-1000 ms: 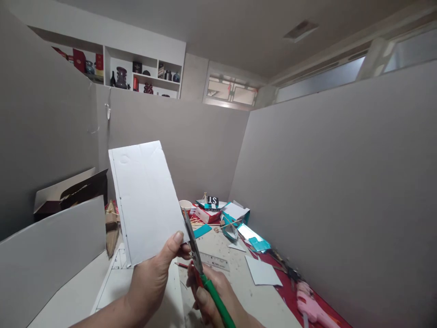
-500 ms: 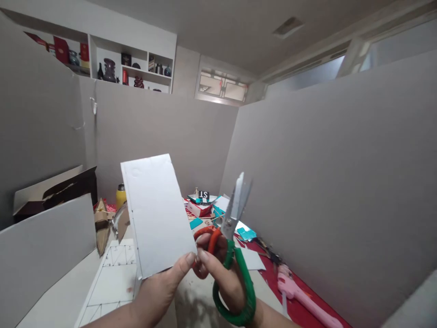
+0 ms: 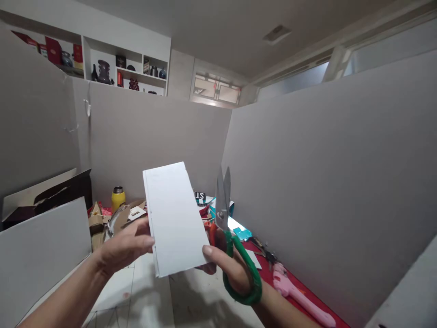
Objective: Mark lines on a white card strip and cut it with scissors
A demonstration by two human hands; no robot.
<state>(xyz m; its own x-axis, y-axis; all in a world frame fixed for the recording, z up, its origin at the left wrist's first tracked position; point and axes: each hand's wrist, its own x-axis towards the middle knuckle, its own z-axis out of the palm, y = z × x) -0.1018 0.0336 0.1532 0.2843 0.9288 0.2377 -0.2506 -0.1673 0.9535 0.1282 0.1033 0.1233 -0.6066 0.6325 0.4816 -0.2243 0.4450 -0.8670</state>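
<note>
A white rectangular piece of board (image 3: 177, 218) is held up, tilted, in front of me. My left hand (image 3: 131, 241) has its left edge between the thumb and fingers, the fingers partly hidden behind it. At the lower right corner, the thumb of my right hand (image 3: 232, 269) presses on the board's face, with fingers underneath. Looped over that same hand is a pair of scissors (image 3: 223, 205) with green and orange handles, blades slightly apart and pointing up.
A yellow bottle (image 3: 118, 198) and cardboard scraps (image 3: 97, 218) are at the back left, beside a leaning white panel (image 3: 44, 255). On the right, a pink tool (image 3: 297, 296) lies on red cloth near pliers-like tools (image 3: 262, 249). Grey partitions (image 3: 307, 173) enclose the table.
My left hand has shifted from the board's bottom edge to its left edge. The board has moved right. My right hand has come onto the board's lower right corner, the scissors more upright.
</note>
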